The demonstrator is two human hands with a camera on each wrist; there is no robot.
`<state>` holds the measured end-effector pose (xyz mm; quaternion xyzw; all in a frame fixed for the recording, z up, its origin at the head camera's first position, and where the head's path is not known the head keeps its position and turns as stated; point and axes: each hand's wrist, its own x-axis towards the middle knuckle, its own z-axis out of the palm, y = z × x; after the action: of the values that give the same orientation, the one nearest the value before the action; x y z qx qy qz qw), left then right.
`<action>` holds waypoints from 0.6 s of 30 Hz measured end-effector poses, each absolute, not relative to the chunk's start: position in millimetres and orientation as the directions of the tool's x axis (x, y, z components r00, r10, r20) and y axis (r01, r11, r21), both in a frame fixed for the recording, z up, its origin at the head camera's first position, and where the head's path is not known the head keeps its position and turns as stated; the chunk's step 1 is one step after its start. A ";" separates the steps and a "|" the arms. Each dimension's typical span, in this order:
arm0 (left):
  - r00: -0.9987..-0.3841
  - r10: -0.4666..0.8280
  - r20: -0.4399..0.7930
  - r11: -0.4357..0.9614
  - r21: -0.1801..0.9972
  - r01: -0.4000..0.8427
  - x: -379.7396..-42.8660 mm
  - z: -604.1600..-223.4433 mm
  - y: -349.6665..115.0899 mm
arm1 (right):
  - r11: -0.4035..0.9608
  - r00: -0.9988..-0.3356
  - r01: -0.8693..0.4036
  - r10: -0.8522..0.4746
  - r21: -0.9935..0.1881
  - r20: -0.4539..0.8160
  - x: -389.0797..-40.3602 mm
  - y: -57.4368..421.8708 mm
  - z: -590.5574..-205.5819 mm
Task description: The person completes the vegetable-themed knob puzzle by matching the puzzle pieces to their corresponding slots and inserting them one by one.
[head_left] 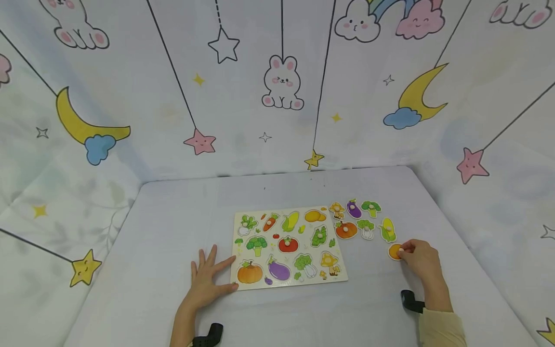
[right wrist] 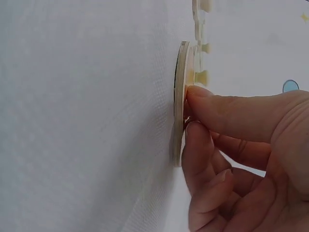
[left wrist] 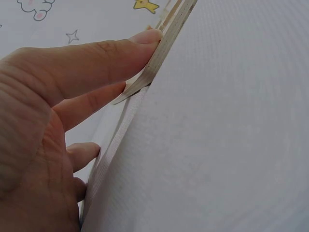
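Observation:
A wooden vegetable puzzle board (head_left: pixel 284 284) lies flat on the table. At its left edge my left hand (head_left: pixel 207 279) spreads its fingers, with thumb and index finger touching the board; the left wrist view shows the thumb (left wrist: pixel 106 63) against the board's edge (left wrist: pixel 166 46). To the right of the board, my right hand (head_left: pixel 419 258) pinches an orange-yellow puzzle piece (head_left: pixel 394 251). Seen edge-on in the right wrist view, this piece (right wrist: pixel 179 106) stays close to the tabletop, and the fingers partly hide it.
Loose pieces lie right of the board: a mushroom (head_left: pixel 336 210), an eggplant (head_left: pixel 353 209), a broccoli (head_left: pixel 371 208), a pumpkin (head_left: pixel 346 230), a leafy cabbage (head_left: pixel 366 229) and a corn (head_left: pixel 388 230). Knobbed pieces including a tomato (head_left: pixel 288 245) sit on the board. Patterned cloth surrounds the table.

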<state>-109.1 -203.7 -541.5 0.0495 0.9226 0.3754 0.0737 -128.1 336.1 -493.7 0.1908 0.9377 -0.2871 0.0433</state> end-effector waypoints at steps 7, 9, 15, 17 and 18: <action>-0.984 0.143 -0.106 0.714 0.699 0.028 -108.8 -538.1 -203.9 | 0.749 -0.945 0.303 0.315 -0.590 -0.086 -142.3 312.0 -474.4; -0.984 0.143 -0.104 0.714 0.700 0.030 -108.8 -537.9 -203.6 | 0.763 -0.961 0.250 0.273 -0.596 -0.053 -152.0 297.4 -466.6; -0.983 0.143 -0.114 0.713 0.700 0.023 -109.2 -539.5 -202.4 | 0.795 -0.987 0.099 0.153 -0.599 0.040 -188.7 247.7 -451.5; -0.983 0.139 -0.116 0.715 0.699 0.019 -109.1 -539.9 -202.3 | 0.793 -0.992 0.063 0.117 -0.606 0.051 -202.9 232.4 -450.3; -0.984 0.137 -0.116 0.717 0.697 0.018 -109.1 -540.4 -202.3 | 0.793 -0.994 0.054 0.103 -0.606 0.046 -209.9 225.4 -450.9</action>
<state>-109.1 -202.3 -540.4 0.0420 0.9230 0.3740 0.0800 -209.9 225.4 -450.9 0.0415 0.9462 -0.3187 -0.0382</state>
